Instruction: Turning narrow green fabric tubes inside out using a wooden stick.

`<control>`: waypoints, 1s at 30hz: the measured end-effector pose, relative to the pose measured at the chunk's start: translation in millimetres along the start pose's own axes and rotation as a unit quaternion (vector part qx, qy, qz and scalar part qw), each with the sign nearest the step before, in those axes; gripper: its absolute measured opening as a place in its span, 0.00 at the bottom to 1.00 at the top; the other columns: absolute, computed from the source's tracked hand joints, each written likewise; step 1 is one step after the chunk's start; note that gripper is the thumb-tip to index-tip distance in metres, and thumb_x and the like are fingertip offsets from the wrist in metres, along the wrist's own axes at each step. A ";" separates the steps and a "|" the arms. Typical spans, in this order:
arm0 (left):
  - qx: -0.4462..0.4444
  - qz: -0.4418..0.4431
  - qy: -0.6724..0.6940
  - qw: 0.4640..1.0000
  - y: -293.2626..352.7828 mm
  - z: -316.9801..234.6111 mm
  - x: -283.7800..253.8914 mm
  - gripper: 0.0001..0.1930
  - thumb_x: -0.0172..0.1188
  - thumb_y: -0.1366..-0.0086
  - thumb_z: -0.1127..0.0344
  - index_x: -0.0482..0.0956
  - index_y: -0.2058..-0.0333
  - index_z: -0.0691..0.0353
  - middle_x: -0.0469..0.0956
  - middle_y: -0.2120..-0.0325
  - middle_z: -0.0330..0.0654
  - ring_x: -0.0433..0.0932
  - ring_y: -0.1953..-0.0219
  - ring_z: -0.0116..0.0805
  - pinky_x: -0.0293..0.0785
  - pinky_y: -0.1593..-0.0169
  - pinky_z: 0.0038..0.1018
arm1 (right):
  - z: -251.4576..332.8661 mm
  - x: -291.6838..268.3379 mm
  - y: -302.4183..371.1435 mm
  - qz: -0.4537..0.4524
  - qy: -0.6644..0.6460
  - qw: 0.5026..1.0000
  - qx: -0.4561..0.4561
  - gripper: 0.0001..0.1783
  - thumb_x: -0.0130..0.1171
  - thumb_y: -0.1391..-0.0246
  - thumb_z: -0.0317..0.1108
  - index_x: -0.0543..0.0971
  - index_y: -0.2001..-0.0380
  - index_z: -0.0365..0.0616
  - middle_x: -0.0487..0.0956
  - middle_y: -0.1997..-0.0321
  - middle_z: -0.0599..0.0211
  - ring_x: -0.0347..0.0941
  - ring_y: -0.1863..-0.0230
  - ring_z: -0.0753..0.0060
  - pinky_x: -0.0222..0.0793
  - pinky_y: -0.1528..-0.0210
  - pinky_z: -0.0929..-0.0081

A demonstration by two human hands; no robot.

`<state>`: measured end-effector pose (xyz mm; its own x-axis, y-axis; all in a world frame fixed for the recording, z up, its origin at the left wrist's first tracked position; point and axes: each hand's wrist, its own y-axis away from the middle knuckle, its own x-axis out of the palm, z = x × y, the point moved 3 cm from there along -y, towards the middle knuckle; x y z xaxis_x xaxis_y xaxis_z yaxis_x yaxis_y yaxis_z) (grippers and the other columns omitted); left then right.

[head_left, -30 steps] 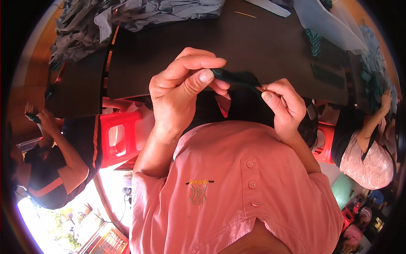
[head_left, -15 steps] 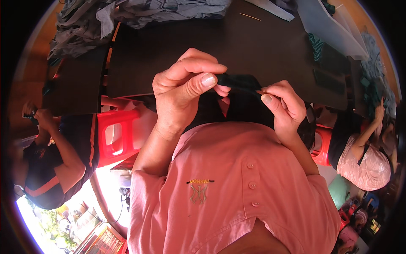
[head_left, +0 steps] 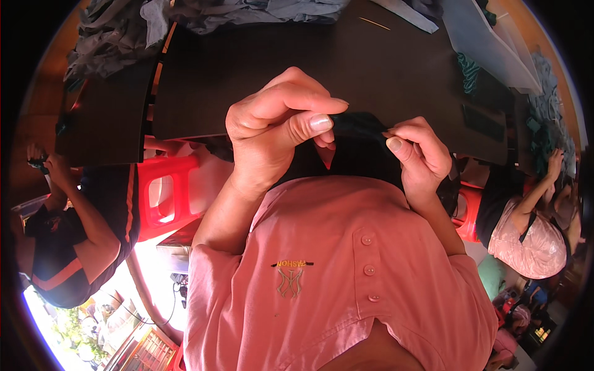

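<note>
Looking from my far left, I see a co-worker in a dark shirt with an orange stripe (head_left: 68, 244), then a crumpled heap of grey cloth pieces (head_left: 114, 40) and a red plastic stool (head_left: 184, 193). The thumb and forefinger of my left hand (head_left: 266, 133) pinch one end of a narrow dark green cloth strip (head_left: 364, 122). It spans between my hands, off the dark brown counter (head_left: 247, 59), near its front edge. A thin pale stick (head_left: 374, 23) lies beyond. The fingers of my right hand (head_left: 422, 149) pinch the strip's other end. Farther right are a twisted green cloth bundle (head_left: 468, 73), a translucent whitish sheet (head_left: 486, 49) and a co-worker in a pale pink top (head_left: 527, 238).
</note>
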<state>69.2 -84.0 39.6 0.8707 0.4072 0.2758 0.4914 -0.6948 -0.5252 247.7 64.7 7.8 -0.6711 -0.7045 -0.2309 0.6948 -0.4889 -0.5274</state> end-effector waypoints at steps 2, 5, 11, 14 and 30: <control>-0.007 -0.005 0.003 1.000 -0.2 0.7 1.1 0.07 0.64 0.39 0.76 0.82 0.63 0.73 0.76 0.68 0.51 0.78 0.76 0.34 0.79 0.75 0.24 | -0.5 0.6 0.7 0.001 -0.018 1.000 0.007 0.05 0.64 0.47 0.21 0.79 0.66 0.32 0.78 0.69 0.63 0.66 0.72 0.80 0.59 0.70 0.83; -0.007 0.000 0.020 1.000 -2.0 4.8 1.2 0.08 0.64 0.38 0.75 0.82 0.61 0.73 0.76 0.67 0.50 0.77 0.77 0.33 0.78 0.76 0.24 | -3.2 1.4 1.4 0.027 -0.061 0.996 0.057 0.05 0.63 0.45 0.23 0.79 0.67 0.32 0.76 0.72 0.65 0.64 0.74 0.82 0.56 0.72 0.84; -0.084 -0.025 0.074 0.993 -0.9 6.0 12.3 0.11 0.62 0.36 0.74 0.81 0.56 0.73 0.77 0.66 0.48 0.77 0.78 0.32 0.76 0.76 0.24 | 0.7 8.7 6.4 0.005 -0.142 0.972 0.185 0.04 0.61 0.42 0.24 0.78 0.68 0.33 0.74 0.75 0.69 0.63 0.76 0.84 0.54 0.74 0.84; -0.078 -0.090 0.072 0.990 2.1 5.9 15.4 0.13 0.63 0.37 0.75 0.79 0.54 0.72 0.77 0.65 0.47 0.78 0.77 0.33 0.77 0.75 0.24 | 8.1 6.6 2.1 -0.020 -0.107 0.979 0.172 0.04 0.64 0.45 0.24 0.79 0.71 0.35 0.74 0.75 0.74 0.63 0.75 0.87 0.56 0.72 0.85; -0.032 -0.013 0.102 0.994 -0.7 2.0 7.4 0.08 0.64 0.39 0.79 0.82 0.60 0.71 0.77 0.70 0.45 0.76 0.77 0.26 0.77 0.74 0.20 | 5.6 -3.1 1.0 0.047 -0.040 0.998 0.029 0.04 0.63 0.44 0.23 0.78 0.68 0.31 0.77 0.73 0.65 0.66 0.74 0.80 0.59 0.72 0.83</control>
<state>75.2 -79.3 40.5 0.8407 0.3020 0.4495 0.5091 -0.7238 -0.4658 251.9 63.5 12.5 -0.5810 -0.7862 -0.2103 0.7693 -0.4462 -0.4573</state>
